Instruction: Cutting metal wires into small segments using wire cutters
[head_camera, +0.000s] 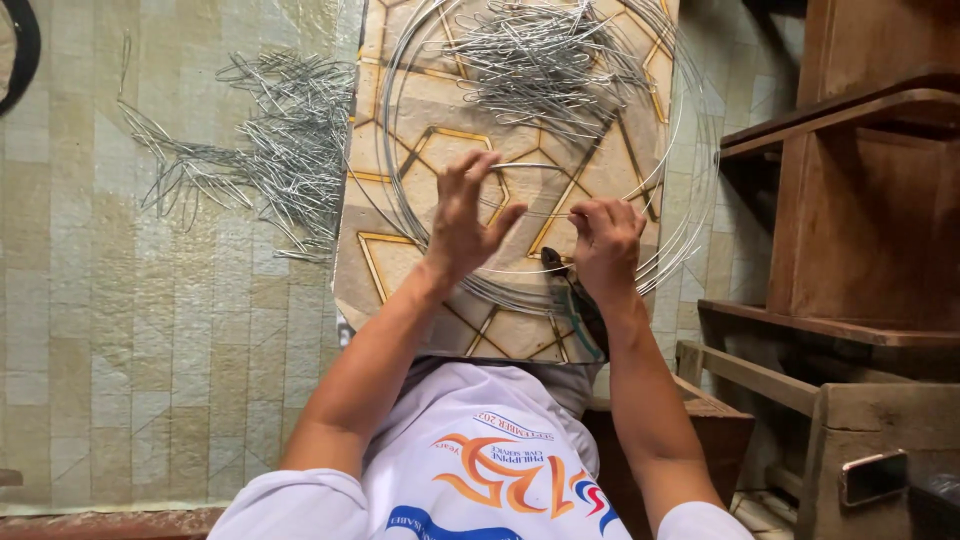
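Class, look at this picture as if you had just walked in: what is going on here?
A person seated over a patterned board works with both bare hands on a coil of thin wire lying on it. The left hand is raised with fingers spread above the coil; the right hand pinches a strand. One heap of bent wire pieces lies at the board's far end, another heap on the floor mat beside it.

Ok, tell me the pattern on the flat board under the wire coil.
Tan board with gold-outlined geometric shapes; head view.
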